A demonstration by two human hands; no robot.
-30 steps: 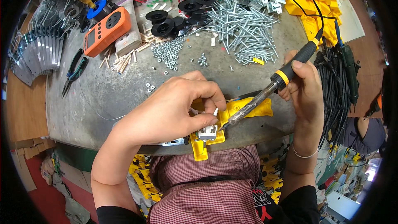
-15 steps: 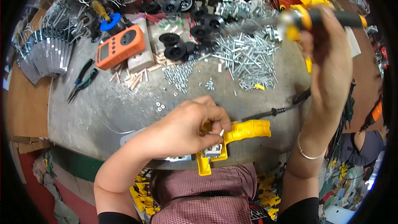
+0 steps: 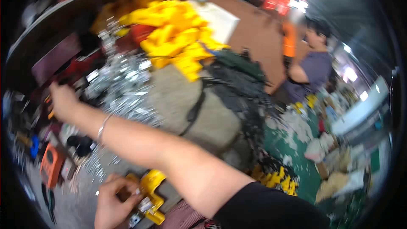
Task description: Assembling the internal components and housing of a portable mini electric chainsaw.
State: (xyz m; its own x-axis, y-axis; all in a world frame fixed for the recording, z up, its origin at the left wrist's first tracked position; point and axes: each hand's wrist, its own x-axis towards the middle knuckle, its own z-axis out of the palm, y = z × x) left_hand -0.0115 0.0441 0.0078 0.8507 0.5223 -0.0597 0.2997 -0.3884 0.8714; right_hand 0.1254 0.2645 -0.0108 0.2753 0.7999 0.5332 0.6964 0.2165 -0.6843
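My left hand (image 3: 112, 199) is closed at the lower left, thumb and finger pinching a small pale pin (image 3: 137, 191). Just beside those fingertips lies a yellow plastic housing (image 3: 152, 182), open side up, with a white and metal part (image 3: 145, 205) seated in it. My right arm reaches across to the far left, and my right hand (image 3: 63, 101) is curled round a black-and-orange handled tool (image 3: 50, 107). Motion blur smears that hand, and the tool's head cannot be made out.
A heap of metal screws (image 3: 133, 106) spreads beyond my forearm, with yellow housings (image 3: 174, 29) piled behind. An orange meter (image 3: 51, 165) and pliers (image 3: 48, 201) lie at left. Black cables (image 3: 237, 89) hang over the right edge. A co-worker (image 3: 311, 65) sits at the right.
The view has swung to the right. My right hand has gone from the right side across to the far left with the tool. My left hand stays at the housing.
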